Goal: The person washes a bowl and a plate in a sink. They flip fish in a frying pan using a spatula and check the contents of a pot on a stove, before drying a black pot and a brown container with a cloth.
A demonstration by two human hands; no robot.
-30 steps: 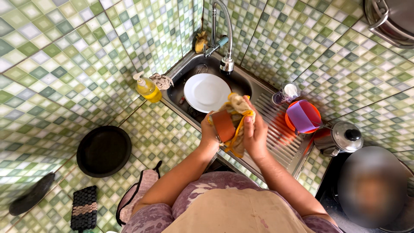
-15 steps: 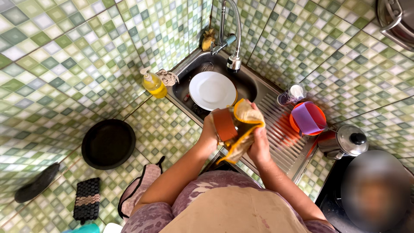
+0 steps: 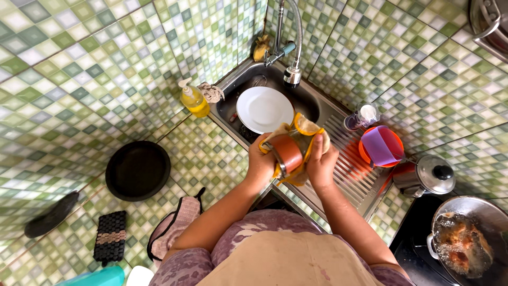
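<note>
My left hand (image 3: 260,164) grips a brown glass mug (image 3: 288,152) held on its side over the edge of the steel sink (image 3: 317,108). My right hand (image 3: 321,162) presses a yellow cloth (image 3: 307,126) around the mug's far side and rim. A white plate (image 3: 263,109) lies in the sink basin just beyond the mug, below the spring tap (image 3: 292,74). Part of the mug is hidden by the cloth and my fingers.
A yellow soap pump bottle (image 3: 193,99) stands left of the sink. A black frying pan (image 3: 138,170) and a pot holder (image 3: 174,225) lie on the tiled counter. On the right are an orange bowl with a purple lid (image 3: 380,146), a steel kettle (image 3: 426,176) and a pan of frying food (image 3: 465,238).
The cloth has shifted around the mug as my hands turn it. The mug and hands stay over the sink edge.
</note>
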